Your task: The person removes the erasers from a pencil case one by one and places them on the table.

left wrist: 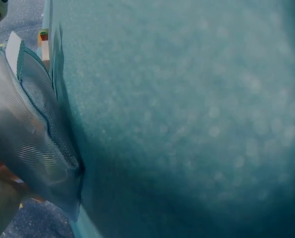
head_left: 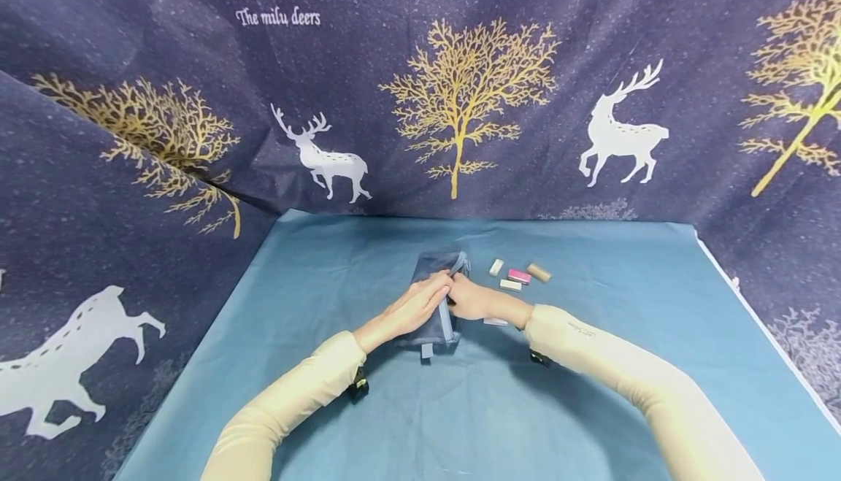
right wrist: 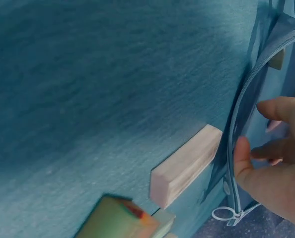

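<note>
A blue mesh zipper pouch (head_left: pixel 430 331) lies on the blue cloth, its zipper side facing right. My left hand (head_left: pixel 415 304) holds the pouch from the left, with its fingers reaching to the zipper edge. In the left wrist view the pouch (left wrist: pixel 26 116) bulges, and part of the left hand (left wrist: pixel 3 198) shows at its lower end. My right hand (head_left: pixel 471 297) is at the pouch's mouth. The right wrist view shows the right hand's fingers (right wrist: pixel 276 106) inside the parted zipper (right wrist: pixel 237 111), loosely bent, with a gap between thumb and forefinger. A tan piece (right wrist: pixel 276 60) shows within the pouch.
Right of the pouch lie several small blocks: a pink one (head_left: pixel 519 276), a tan one (head_left: pixel 539 272) and two pale ones, one of them a cream block (head_left: pixel 510 285). A pale block (right wrist: pixel 184 166) sits close beside the zipper. Printed fabric (head_left: pixel 460 101) hangs behind the table.
</note>
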`<state>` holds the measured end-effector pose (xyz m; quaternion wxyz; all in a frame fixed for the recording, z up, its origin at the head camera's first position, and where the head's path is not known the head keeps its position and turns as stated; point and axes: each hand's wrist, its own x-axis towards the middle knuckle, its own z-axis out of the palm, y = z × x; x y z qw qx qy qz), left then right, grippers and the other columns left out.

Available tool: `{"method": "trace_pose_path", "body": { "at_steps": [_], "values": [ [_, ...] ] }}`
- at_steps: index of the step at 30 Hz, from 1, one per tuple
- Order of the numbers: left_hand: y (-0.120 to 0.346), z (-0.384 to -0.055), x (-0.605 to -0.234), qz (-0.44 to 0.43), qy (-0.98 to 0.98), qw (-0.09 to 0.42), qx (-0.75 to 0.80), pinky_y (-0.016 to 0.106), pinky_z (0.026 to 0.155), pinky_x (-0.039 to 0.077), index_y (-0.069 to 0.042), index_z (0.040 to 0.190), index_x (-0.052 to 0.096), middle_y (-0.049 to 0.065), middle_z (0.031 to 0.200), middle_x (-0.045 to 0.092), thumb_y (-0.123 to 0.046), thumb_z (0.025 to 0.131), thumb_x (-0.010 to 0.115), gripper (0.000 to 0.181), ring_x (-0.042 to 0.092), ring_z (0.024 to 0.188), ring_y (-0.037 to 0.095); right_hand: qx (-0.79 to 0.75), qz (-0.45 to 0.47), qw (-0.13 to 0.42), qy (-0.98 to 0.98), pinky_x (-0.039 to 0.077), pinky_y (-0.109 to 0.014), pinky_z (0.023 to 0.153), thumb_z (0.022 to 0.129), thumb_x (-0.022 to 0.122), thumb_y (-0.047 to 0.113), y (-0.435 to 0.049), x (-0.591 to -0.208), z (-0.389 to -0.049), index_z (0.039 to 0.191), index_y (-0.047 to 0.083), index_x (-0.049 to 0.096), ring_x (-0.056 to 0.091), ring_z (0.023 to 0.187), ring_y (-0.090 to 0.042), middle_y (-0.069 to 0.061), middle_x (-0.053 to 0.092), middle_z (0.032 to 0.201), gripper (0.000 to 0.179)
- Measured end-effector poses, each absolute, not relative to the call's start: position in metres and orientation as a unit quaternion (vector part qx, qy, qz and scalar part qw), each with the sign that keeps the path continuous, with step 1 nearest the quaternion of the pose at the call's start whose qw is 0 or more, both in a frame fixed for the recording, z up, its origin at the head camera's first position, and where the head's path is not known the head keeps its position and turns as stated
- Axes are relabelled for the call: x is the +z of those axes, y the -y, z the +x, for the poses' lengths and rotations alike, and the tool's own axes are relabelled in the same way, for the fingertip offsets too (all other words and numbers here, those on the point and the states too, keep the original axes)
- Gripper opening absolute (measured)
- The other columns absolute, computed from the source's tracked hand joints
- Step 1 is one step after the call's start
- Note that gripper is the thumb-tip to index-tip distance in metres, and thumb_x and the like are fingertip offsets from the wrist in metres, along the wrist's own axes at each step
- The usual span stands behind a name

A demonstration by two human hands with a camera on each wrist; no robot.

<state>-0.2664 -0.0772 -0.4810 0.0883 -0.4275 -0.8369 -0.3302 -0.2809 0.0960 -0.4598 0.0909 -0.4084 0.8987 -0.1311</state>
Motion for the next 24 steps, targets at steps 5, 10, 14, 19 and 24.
{"method": "trace_pose_path", "body": {
  "at_steps": [5, 10, 14, 19, 24],
  "values": [
    [0.076, -0.266, -0.481, -0.438, 0.831, 0.100, -0.329, 0.025, 0.096, 0.042, -0.019, 0.102, 0.050, -0.006, 0.085, 0.051, -0.020, 0.100, 0.031, 0.019, 0.053, 0.082, 0.004, -0.112, -0.411, 0.092, -0.900, 0.030, -0.052, 0.101, 0.084, 0.056, 0.009, -0.094, -0.460, -0.282, 0.131, -0.007, 0.042, 0.043, 0.119, -0.042, -0.024, 0.050, 0.128, 0.052],
    [0.074, -0.263, -0.479, -0.414, 0.845, 0.094, -0.325, 0.021, 0.069, 0.043, -0.021, 0.100, 0.048, -0.007, 0.085, 0.048, -0.028, 0.098, 0.035, 0.015, 0.043, 0.069, 0.006, -0.144, -0.409, 0.097, -0.896, 0.032, -0.050, 0.101, 0.080, 0.053, -0.001, -0.095, -0.463, -0.283, 0.118, -0.005, 0.053, 0.047, 0.112, -0.037, -0.023, 0.052, 0.120, 0.038],
    [0.071, -0.256, -0.474, -0.354, 0.872, 0.061, -0.334, 0.018, 0.052, 0.036, -0.025, 0.100, 0.045, -0.009, 0.084, 0.047, -0.035, 0.094, 0.046, 0.012, 0.041, 0.061, 0.006, -0.170, -0.412, 0.105, -0.889, 0.034, -0.047, 0.098, 0.079, 0.048, -0.004, -0.095, -0.464, -0.284, 0.098, 0.001, 0.059, 0.050, 0.098, -0.028, -0.016, 0.056, 0.104, 0.023],
    [0.060, -0.247, -0.462, -0.225, 0.898, 0.004, -0.378, 0.025, 0.040, 0.033, -0.018, 0.122, 0.040, 0.009, 0.070, 0.053, -0.020, 0.087, 0.049, 0.036, 0.041, 0.046, 0.019, -0.153, -0.392, 0.122, -0.899, 0.039, -0.042, 0.090, 0.088, 0.050, 0.008, -0.094, -0.464, -0.287, 0.082, 0.006, 0.061, 0.049, 0.092, -0.027, -0.011, 0.058, 0.081, 0.012],
    [0.046, -0.244, -0.448, -0.094, 0.918, -0.055, -0.380, 0.051, 0.102, 0.033, -0.004, 0.145, 0.018, 0.026, 0.138, 0.036, -0.014, 0.087, 0.044, 0.064, 0.035, 0.126, 0.042, -0.133, -0.379, 0.138, -0.905, 0.038, -0.038, 0.081, 0.090, 0.053, 0.016, -0.094, -0.464, -0.289, 0.081, 0.010, 0.061, 0.048, 0.085, -0.021, -0.004, 0.057, 0.074, 0.013]
  ]
}}
